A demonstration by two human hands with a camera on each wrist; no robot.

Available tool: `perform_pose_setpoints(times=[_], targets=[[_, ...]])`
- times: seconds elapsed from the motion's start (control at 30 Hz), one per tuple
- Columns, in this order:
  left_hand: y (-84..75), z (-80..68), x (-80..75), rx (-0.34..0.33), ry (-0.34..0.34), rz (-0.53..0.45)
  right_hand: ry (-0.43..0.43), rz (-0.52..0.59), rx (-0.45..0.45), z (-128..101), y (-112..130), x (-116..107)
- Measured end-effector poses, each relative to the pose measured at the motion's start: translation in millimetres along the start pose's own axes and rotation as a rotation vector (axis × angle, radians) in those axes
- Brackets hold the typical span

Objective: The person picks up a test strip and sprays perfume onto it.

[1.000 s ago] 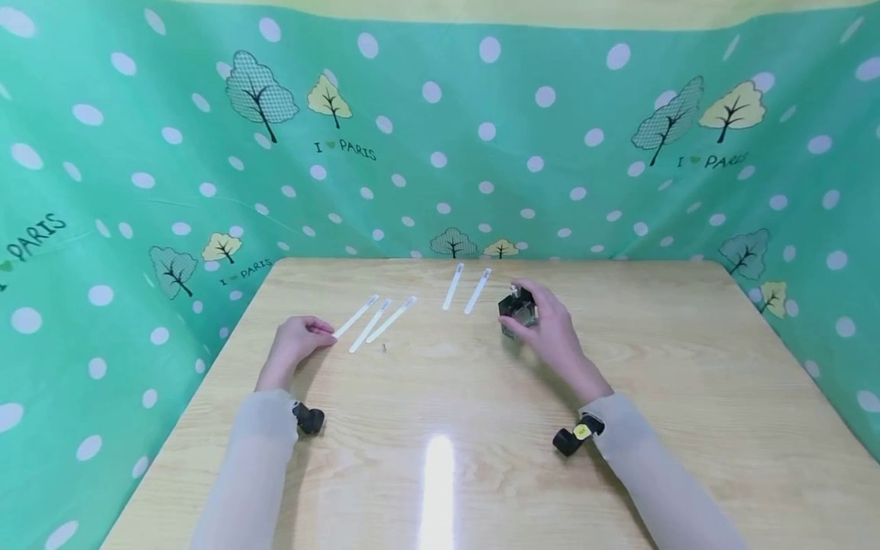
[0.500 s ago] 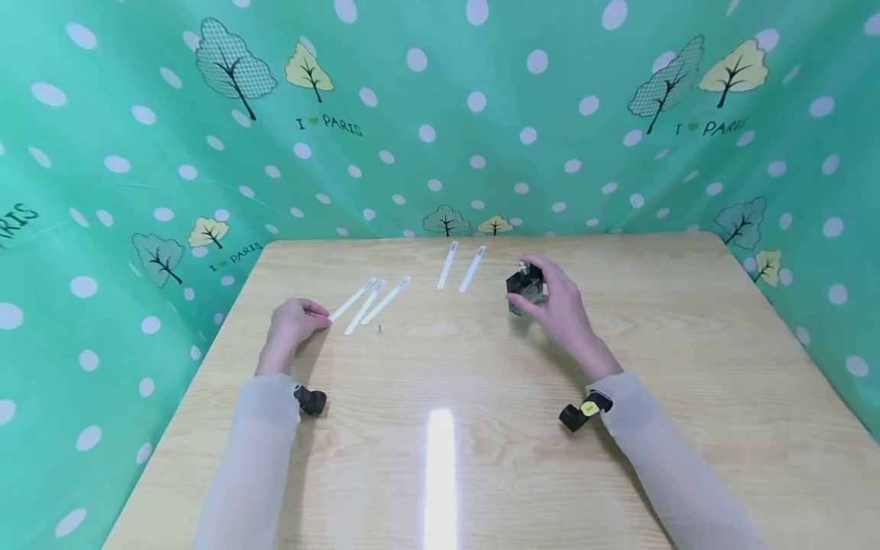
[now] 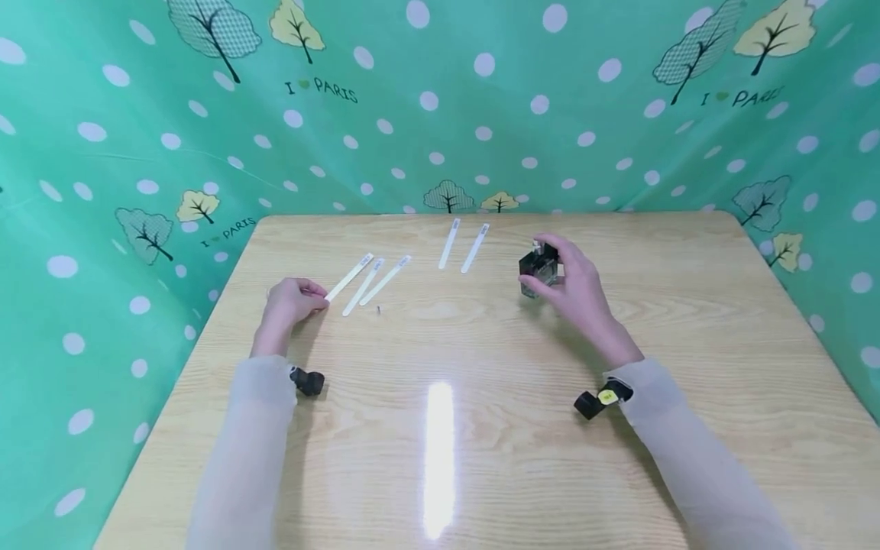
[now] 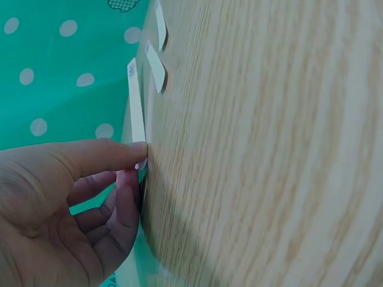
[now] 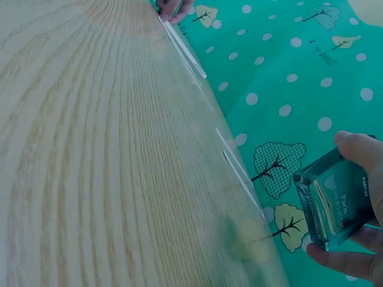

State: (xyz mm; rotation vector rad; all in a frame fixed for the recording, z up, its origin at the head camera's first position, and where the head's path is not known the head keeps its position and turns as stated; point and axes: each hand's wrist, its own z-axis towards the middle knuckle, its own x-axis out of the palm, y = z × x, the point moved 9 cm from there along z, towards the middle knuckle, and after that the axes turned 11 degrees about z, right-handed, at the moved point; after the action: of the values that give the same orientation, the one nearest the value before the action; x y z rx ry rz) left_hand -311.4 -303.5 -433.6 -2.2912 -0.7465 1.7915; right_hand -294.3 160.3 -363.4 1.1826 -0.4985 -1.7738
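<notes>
My left hand [image 3: 294, 305] pinches the near end of a white paper test strip [image 4: 136, 98] between thumb and forefinger; in the left wrist view its other fingers are loosely curled below. Beside it on the table lie two more white strips [image 3: 363, 287], their printed ends pointing away. My right hand [image 3: 580, 294] grips a dark glass perfume bottle [image 3: 538, 269] by its sides, thumb and fingers on opposite edges. In the right wrist view the bottle [image 5: 335, 200] shows "Paris" and "PARFUM" lettering and is held up against the curtain behind. A silver spray nozzle tops it.
Two further strips [image 3: 474, 248] lie near the back edge of the wooden table [image 3: 509, 428], left of the bottle. A tiny dark bit [image 3: 378, 310] rests just in front of the left strips. A green dotted curtain [image 3: 440, 114] hangs around the back and sides.
The head view has tilted downward, so the scene sits higher. My right hand has carried the bottle a little to the right, away from the back strips. The left hand keeps its pinch.
</notes>
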Motion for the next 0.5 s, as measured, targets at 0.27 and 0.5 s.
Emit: perform_pose_setpoints(times=[0.27, 0.5], targets=[[1.0, -0.5, -0.5, 0.005, -0.005, -0.016, -0.016, 0.020, 0.001, -1, -3, -6], [6.3, -2.8, 2.7, -0.019, -0.038, -0.103, -0.016, 0.015, -0.002, -8, -5, -10]])
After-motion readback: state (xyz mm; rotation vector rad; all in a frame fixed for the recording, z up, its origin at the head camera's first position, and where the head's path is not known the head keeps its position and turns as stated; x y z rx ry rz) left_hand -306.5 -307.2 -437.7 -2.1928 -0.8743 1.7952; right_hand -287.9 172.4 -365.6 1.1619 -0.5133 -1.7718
